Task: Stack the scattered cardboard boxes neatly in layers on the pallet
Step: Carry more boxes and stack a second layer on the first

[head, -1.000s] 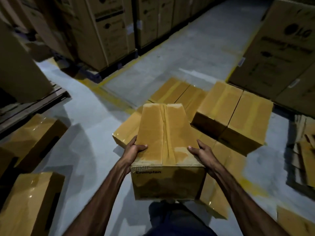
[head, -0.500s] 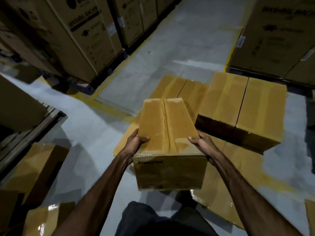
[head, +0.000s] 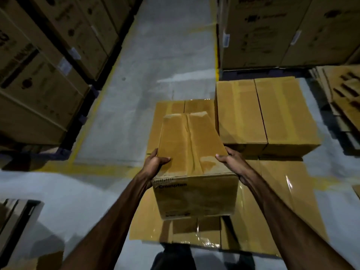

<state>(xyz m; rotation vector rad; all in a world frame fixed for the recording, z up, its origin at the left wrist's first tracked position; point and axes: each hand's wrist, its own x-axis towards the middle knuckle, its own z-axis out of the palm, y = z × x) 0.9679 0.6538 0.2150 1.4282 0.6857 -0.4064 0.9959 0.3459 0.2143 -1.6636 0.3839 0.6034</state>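
Along my left side, tall appliance cartons (head: 39, 75) stand in a row on dark bases, their black print too blurred to read. Grey concrete floor (head: 165, 55) runs up the aisle between them and the next stack, with a yellow painted line (head: 91, 114) edging it.

Front and centre, I've got the carried box (head: 194, 152) up in the air, brown cardboard, glossy tape down the top seam, a bit crumpled along it. On the near face, top-left corner, it reads "Crompton". My left hand (head: 153, 164) grips its left edge, thumb curled over the top, fingers tucked down the side out of sight. My right hand (head: 231, 160) grips the right edge the same way, thumb on top.

Beneath it lies the bottom layer of boxes (head: 292, 191), flat and shiny with tape, covering whatever carries them. Just right of my box, two second-layer boxes (head: 263, 114) sit tight together on that layer.

Far right, more big cartons (head: 282, 32) with unreadable print, and flattened cardboard sheets (head: 342, 94) piled beside them.
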